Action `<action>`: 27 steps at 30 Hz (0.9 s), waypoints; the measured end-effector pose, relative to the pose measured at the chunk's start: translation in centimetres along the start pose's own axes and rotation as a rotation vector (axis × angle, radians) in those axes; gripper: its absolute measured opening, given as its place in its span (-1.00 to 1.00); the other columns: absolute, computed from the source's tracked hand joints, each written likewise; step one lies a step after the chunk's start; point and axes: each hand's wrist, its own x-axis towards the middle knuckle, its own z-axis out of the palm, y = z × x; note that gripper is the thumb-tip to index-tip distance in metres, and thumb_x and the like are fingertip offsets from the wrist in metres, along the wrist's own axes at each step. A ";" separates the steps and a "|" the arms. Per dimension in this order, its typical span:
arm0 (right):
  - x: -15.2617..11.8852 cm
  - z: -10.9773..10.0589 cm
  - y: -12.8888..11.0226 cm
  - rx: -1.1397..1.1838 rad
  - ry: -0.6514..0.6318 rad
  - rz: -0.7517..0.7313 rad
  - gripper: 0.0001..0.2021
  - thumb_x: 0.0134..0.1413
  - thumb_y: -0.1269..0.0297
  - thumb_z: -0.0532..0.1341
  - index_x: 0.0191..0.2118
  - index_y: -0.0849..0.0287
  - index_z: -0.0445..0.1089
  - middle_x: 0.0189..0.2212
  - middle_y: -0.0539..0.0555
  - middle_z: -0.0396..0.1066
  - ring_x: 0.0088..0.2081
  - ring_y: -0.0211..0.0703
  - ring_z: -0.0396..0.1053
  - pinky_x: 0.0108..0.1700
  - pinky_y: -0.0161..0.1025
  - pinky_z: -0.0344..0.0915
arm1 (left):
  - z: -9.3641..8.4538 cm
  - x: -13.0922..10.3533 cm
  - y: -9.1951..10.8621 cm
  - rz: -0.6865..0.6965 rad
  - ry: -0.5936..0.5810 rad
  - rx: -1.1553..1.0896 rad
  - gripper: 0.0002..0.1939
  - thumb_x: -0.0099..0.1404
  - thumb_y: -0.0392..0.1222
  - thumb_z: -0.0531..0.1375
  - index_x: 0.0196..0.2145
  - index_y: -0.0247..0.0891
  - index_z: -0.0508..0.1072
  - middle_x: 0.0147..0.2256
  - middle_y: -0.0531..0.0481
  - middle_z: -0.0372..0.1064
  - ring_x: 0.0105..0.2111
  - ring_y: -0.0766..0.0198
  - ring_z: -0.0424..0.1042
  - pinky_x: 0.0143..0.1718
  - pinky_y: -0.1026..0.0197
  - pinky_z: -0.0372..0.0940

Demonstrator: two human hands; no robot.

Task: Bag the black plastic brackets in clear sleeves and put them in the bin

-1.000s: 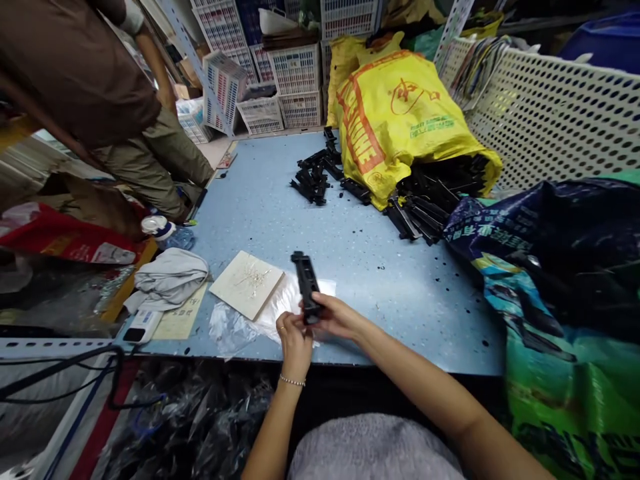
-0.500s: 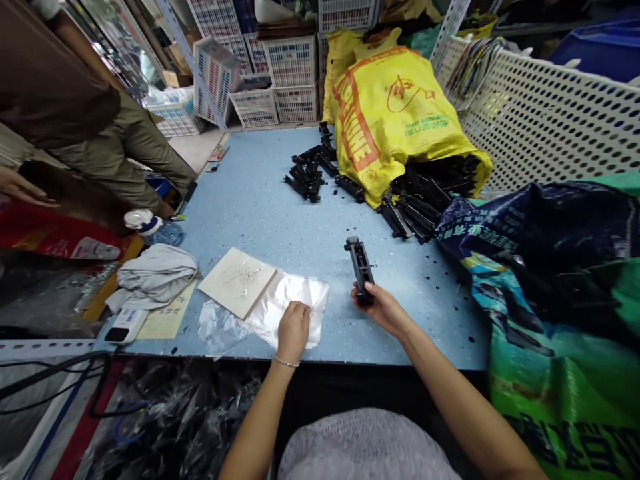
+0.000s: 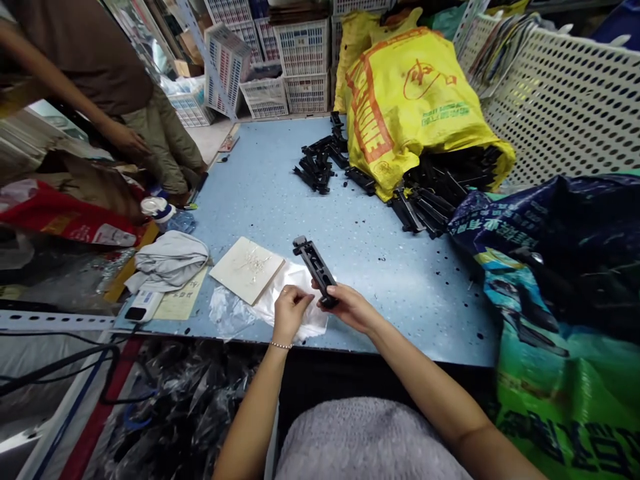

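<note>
A: What are the fingers doing?

B: The right hand (image 3: 353, 308) grasps the near end of a long black slotted part (image 3: 315, 268), thumb on top. The left hand (image 3: 290, 312), a beaded bracelet (image 3: 281, 345) at its wrist, has thumb and forefinger pinched together just beside that end. I cannot tell whether something tiny is between them.

A: Where is the part?

B: Raised over a shiny plastic sheet (image 3: 316, 325), tilted, its far end pointing away and leftward.

A: What has just changed?

B: Half a second ago it was off to the right, apart from the left hand. Now the hands are close together, so I judge that both are attending to this one part.

A: And around them?

B: To the left, a pale square board (image 3: 237, 270) bears a scatter of small shiny bits (image 3: 256, 262). Farther off on the speckled blue table (image 3: 250, 193), similar black parts (image 3: 317, 167) lie heaped, and more spill from a yellow bag (image 3: 415, 100). Beyond the table's left edge stands another person in a brown shirt (image 3: 105, 60).
</note>
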 end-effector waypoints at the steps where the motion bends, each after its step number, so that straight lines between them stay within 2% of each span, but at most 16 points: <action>1: 0.1 -0.2 0.1 -0.021 -0.010 0.021 -0.72 -0.05 0.12 0.39 -0.26 0.21 0.52 -0.42 0.03 0.44 -0.37 -0.24 0.35 -0.30 -0.30 0.24 | 0.0 0.0 0.0 0.022 -0.012 0.002 -0.86 0.18 -0.18 0.26 -0.51 -0.23 0.47 -0.39 0.00 0.35 -0.34 0.25 0.39 -0.21 0.19 0.29; 4: 0.6 -1.1 0.3 -0.036 0.011 0.061 -0.72 -0.10 0.14 0.43 -0.34 0.26 0.53 -0.48 0.03 0.42 -0.43 -0.28 0.30 -0.37 -0.32 0.20 | 0.0 0.2 -0.5 0.016 -0.031 -0.052 -0.88 0.20 -0.19 0.25 -0.47 -0.23 0.50 -0.36 -0.01 0.37 -0.30 0.24 0.40 -0.17 0.18 0.29; 7: 0.9 -2.0 0.6 0.042 0.076 0.045 -0.69 -0.11 0.13 0.43 -0.29 0.26 0.55 -0.47 0.05 0.43 -0.42 -0.25 0.31 -0.35 -0.30 0.23 | -0.5 0.2 -1.2 -0.060 0.026 -0.204 -0.82 0.13 -0.12 0.31 -0.47 -0.27 0.45 -0.37 -0.02 0.37 -0.32 0.26 0.39 -0.22 0.21 0.30; 9: 0.9 -2.5 0.8 0.076 0.106 0.036 -0.67 -0.11 0.13 0.43 -0.24 0.24 0.56 -0.45 0.06 0.44 -0.40 -0.23 0.32 -0.33 -0.28 0.26 | -1.1 0.1 -1.5 -0.062 0.094 -0.266 -0.82 0.15 -0.13 0.29 -0.44 -0.27 0.41 -0.34 -0.02 0.37 -0.31 0.26 0.39 -0.22 0.21 0.31; 12: 0.9 -2.8 1.3 0.070 0.141 0.029 -0.67 -0.15 0.12 0.44 -0.27 0.23 0.55 -0.43 0.07 0.45 -0.40 -0.23 0.32 -0.33 -0.27 0.27 | -2.3 0.1 -1.6 0.112 0.134 -0.036 -0.94 0.21 -0.30 0.17 -0.42 -0.24 0.42 -0.23 -0.07 0.37 -0.18 0.20 0.40 -0.08 0.14 0.31; 14: 0.9 -2.9 1.6 0.020 0.151 0.009 -0.67 -0.12 0.07 0.41 -0.29 0.23 0.53 -0.40 0.08 0.45 -0.37 -0.20 0.33 -0.29 -0.24 0.29 | -2.8 0.4 -1.4 0.242 0.091 0.222 -0.78 0.19 -0.43 0.07 -0.37 -0.22 0.49 -0.15 -0.11 0.38 -0.10 0.14 0.40 0.01 0.08 0.29; 16: 0.5 -3.2 1.5 -0.122 0.162 -0.049 -0.65 -0.05 0.03 0.36 -0.23 0.21 0.52 -0.33 0.10 0.46 -0.29 -0.14 0.37 -0.22 -0.19 0.31 | -3.0 0.8 -1.3 0.295 0.025 0.369 -0.61 0.17 -0.49 0.03 -0.20 -0.19 0.53 -0.07 -0.12 0.38 -0.04 0.11 0.40 0.05 0.06 0.28; 18: -0.5 -3.8 0.9 -0.390 0.171 -0.171 -0.60 0.00 0.04 0.34 -0.08 0.15 0.49 -0.16 0.12 0.45 -0.12 -0.06 0.38 -0.06 -0.13 0.31 | -3.1 1.3 -1.2 0.290 -0.018 0.389 -0.52 0.19 -0.50 0.02 -0.01 -0.20 0.48 0.00 -0.13 0.36 0.01 0.12 0.39 0.08 0.07 0.29; 21: -2.9 -4.7 -0.5 -0.852 0.071 -0.318 -0.46 0.04 0.10 0.34 0.15 0.05 0.34 0.09 0.13 0.35 0.11 0.03 0.29 0.15 -0.04 0.20 | -3.2 1.9 -0.9 0.233 -0.069 0.351 -0.46 0.22 -0.47 0.04 0.13 -0.22 0.37 0.09 -0.16 0.30 -0.03 0.17 0.42 0.03 0.10 0.34; 23: -4.1 -4.9 -1.1 -1.113 0.009 -0.320 -0.42 0.07 0.12 0.31 0.21 0.06 0.28 0.09 0.18 0.35 0.12 0.10 0.30 0.17 0.04 0.19 | -3.0 1.8 -0.6 0.231 -0.101 0.341 -0.40 0.24 -0.46 0.05 0.22 -0.19 0.27 0.15 -0.20 0.24 -0.09 0.22 0.45 -0.04 0.14 0.38; 24: -4.2 -4.8 -1.1 -1.216 0.017 -0.309 -0.40 0.07 0.14 0.31 0.23 0.09 0.26 0.08 0.21 0.36 0.10 0.14 0.30 0.16 0.09 0.19 | -2.8 1.5 -0.5 0.254 -0.119 0.348 -0.37 0.25 -0.46 0.05 0.27 -0.17 0.20 0.18 -0.21 0.20 -0.08 0.22 0.45 -0.04 0.15 0.39; 26: -3.4 -4.3 -0.7 -1.308 0.091 -0.285 -0.28 0.03 0.17 0.31 0.30 0.17 0.15 0.09 0.29 0.34 0.10 0.22 0.30 0.15 0.14 0.20 | -2.0 0.5 -0.1 0.348 -0.164 0.376 -0.29 0.28 -0.47 0.01 0.34 -0.15 0.04 0.26 -0.24 0.09 0.05 0.16 0.40 0.01 0.13 0.39; 27: -2.6 -4.0 -0.3 -1.275 0.125 -0.266 -0.21 0.02 0.18 0.31 0.35 0.20 0.05 0.13 0.31 0.31 0.11 0.22 0.30 0.15 0.14 0.20 | -1.5 -0.1 0.1 0.411 -0.202 0.384 -0.26 0.28 -0.49 -0.01 0.37 -0.14 -0.03 0.29 -0.25 0.04 0.13 0.12 0.34 0.06 0.09 0.37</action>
